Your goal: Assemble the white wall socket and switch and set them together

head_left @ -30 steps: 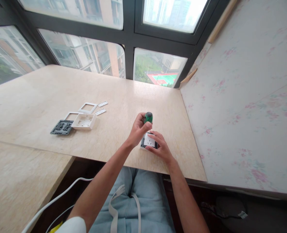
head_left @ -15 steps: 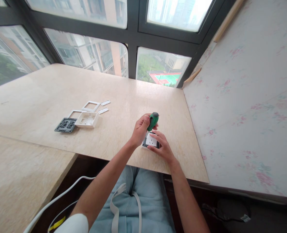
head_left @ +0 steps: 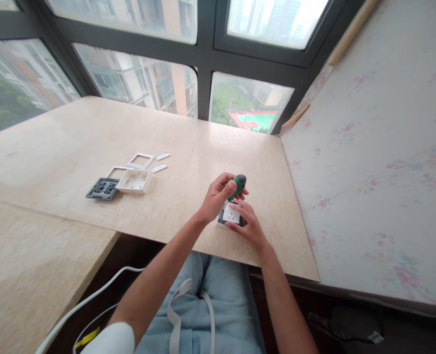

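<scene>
My left hand (head_left: 220, 195) is closed round the green handle of a screwdriver (head_left: 238, 187) with a dark grey end, held tilted over a wall socket (head_left: 231, 214). The screwdriver's tip is hidden behind my hands. White in the middle with a dark frame, the socket rests in a white box on the tabletop near its front edge. From the right, my right hand (head_left: 252, 226) grips the socket, thumb along the near side and fingers over the far side.
On the tabletop (head_left: 173, 201) to the left lie a white box (head_left: 134, 182), a dark socket plate (head_left: 103, 189), a white frame (head_left: 140, 161), a second frame partly hidden, and two small white strips (head_left: 159, 167). A wallpapered wall (head_left: 369, 172) bounds the right side, windows the back.
The screwdriver handle has tipped slightly to the right as my left hand turned with it. My right hand stays on the socket. The whole view has shifted a little.
</scene>
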Available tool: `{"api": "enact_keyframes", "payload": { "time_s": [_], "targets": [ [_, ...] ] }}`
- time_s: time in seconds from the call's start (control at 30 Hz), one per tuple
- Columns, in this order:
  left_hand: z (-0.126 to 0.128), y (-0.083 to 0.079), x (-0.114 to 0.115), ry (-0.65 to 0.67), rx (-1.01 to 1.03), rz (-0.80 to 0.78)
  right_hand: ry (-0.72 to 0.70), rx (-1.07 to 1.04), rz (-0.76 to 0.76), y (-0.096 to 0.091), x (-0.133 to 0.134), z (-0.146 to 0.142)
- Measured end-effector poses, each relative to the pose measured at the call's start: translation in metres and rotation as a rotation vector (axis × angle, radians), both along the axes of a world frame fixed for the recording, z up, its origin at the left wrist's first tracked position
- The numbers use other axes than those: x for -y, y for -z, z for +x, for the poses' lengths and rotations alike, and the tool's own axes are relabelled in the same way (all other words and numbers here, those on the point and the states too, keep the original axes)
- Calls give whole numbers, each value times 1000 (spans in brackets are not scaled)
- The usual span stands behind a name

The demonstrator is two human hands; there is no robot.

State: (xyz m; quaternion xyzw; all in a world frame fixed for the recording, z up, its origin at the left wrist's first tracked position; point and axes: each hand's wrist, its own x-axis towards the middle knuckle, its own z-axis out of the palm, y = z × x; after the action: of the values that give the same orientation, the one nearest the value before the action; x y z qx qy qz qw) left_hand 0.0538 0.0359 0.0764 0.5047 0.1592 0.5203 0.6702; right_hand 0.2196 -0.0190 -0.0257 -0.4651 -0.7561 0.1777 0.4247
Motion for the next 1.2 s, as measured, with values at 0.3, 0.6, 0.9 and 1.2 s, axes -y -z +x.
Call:
{"api": "enact_keyframes", "payload": {
  "time_s": [0.3, 0.6, 0.9, 1.2],
  "targets": [
    [3, -8, -9, 54, -23, -98, 3, -32, -18, -2, 2, -1],
    [2, 0, -4, -125, -29, -47, -3, -13, -13, -1, 1, 0],
    [-1, -4, -7, -33, -71, -34, 5, -13, -18, -1, 2, 0],
    [6, -11, -9, 41, 22, -53, 6, -5, -28, -1, 1, 0]
  ]
}}
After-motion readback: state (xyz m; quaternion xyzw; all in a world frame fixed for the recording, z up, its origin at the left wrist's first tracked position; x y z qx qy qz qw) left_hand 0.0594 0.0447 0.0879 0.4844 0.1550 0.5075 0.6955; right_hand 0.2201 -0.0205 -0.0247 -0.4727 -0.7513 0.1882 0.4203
